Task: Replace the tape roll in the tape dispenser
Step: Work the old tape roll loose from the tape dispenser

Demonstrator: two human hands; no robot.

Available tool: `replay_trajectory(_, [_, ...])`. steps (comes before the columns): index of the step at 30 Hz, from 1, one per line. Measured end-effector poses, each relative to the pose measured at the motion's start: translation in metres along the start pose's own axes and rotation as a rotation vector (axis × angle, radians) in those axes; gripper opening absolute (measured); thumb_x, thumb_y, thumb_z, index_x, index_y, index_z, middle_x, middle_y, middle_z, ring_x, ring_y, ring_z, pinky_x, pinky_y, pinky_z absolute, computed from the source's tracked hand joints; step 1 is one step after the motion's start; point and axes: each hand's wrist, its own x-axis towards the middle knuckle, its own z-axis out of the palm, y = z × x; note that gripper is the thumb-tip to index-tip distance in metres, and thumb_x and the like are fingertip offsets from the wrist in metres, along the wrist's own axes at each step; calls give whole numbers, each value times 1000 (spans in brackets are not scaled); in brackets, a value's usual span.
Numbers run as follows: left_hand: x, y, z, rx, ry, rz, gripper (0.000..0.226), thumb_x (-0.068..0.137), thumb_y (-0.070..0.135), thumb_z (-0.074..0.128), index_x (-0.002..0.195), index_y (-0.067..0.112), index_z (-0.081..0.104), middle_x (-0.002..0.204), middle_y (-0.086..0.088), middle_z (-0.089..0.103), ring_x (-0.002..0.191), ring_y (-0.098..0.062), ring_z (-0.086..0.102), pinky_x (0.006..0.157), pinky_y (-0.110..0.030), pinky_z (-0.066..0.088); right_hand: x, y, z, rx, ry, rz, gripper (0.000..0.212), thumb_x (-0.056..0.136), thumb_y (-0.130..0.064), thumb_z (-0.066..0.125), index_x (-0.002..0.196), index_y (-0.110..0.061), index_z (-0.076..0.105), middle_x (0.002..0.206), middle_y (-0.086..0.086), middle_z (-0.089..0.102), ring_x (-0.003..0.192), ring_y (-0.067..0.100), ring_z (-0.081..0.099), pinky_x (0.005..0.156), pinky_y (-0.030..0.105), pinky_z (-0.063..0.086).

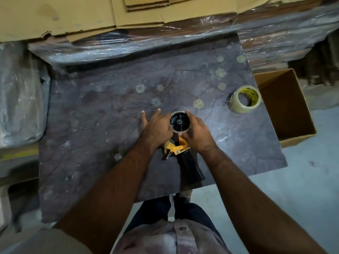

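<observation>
Dispenser [180, 143]: laid on the slab [91, 125] near its front edge, black handle toward the person, hub at the far end.
Left hand [157, 127]: pressed against the hub's left side, fingers spread, partly on the slab.
Right hand [197, 133]: curled round the hub's right side, grasping it.
Roll [244, 99]: clear tape, set by the slab's right edge, well apart from both hands.
Box [286, 107]: open cardboard, just beyond that edge.

Premises: warehouse or packing area. Stone-slab desk [110, 116] on bare concrete floor [302, 180]; flattened cardboard [73, 15] over film-wrapped stock [146, 43] behind the desk, open carton [289, 107] beside it.
</observation>
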Motion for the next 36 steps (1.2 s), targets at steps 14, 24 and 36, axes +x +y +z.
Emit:
replay_trajectory(14, [33, 3, -3, -196, -179, -158, 32, 91, 46, 60, 114, 23, 66, 115, -1, 71, 115, -27, 61, 106, -46, 35, 11, 1, -1, 373, 35, 452, 19, 82, -28, 75, 85, -29, 56, 101, 6, 71, 93, 29, 73, 87, 48, 60])
replay_trajectory(24, [18, 20, -10, -209, -198, -377, 33, 87, 42, 64, 112, 20, 66, 131, -9, 59, 135, -34, 38, 104, -56, 24, 11, -16, 4, 38, 147, 465, 28, 92, -30, 66, 109, -9, 74, 104, 15, 74, 101, 32, 67, 77, 29, 47])
replay_trajectory(36, [3, 34, -16, -31, -52, -368, 45, 87, 47, 70, 124, 22, 60, 123, -5, 63, 127, -27, 46, 104, -51, 30, 0, -30, 1, -12, 203, 528, 38, 84, -28, 71, 113, -7, 60, 106, 15, 67, 96, 33, 64, 70, 32, 47])
